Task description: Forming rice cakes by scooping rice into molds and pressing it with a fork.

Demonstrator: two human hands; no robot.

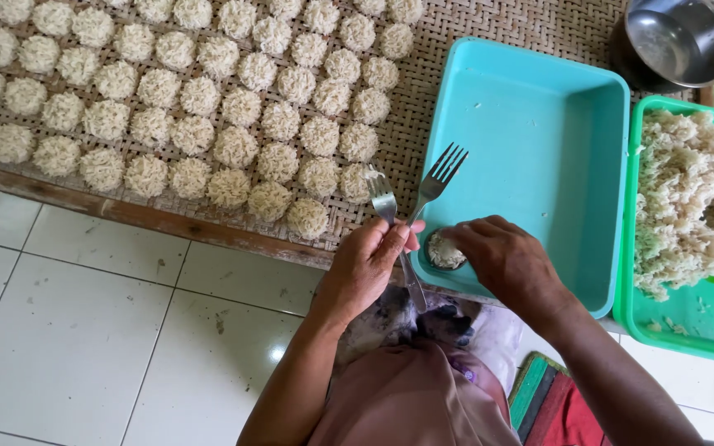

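Note:
My left hand (367, 263) grips two metal forks (411, 192) by their handles, tines pointing up and away over the edge of the woven tray. My right hand (502, 256) presses its fingertips onto a small round mould (445, 250) filled with pale noodles, which sits in the near left corner of the turquoise tub (539, 124). Several round noodle patties (233, 147) lie in rows on the woven bamboo tray (473, 25) to the left.
A green tub (687, 318) at the right holds a heap of loose noodles (692, 198). A metal bowl (678, 40) stands at the top right. White floor tiles (84, 330) lie below the tray; a striped mat (551, 405) is under my right arm.

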